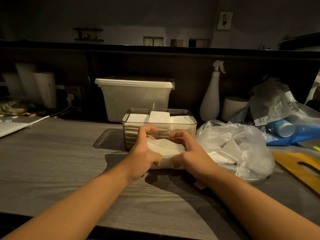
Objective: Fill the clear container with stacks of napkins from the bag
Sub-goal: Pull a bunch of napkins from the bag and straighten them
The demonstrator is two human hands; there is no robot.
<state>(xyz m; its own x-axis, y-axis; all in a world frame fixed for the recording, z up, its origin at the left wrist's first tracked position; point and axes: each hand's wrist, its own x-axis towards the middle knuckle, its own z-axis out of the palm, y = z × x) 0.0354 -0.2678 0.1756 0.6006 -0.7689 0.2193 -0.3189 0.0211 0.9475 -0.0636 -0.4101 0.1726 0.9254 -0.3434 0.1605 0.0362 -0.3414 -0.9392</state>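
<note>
Clasping both ends of the soft, sagging napkin stack (164,149) just before the clear container (131,132), left hand (143,153) and right hand (194,153) had curled grips on light sheets probably liable to splay.

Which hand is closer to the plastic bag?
Right. The right hand grips the napkin stack just beside the bag; the left hand grips the stack's other end, farther off.
</note>
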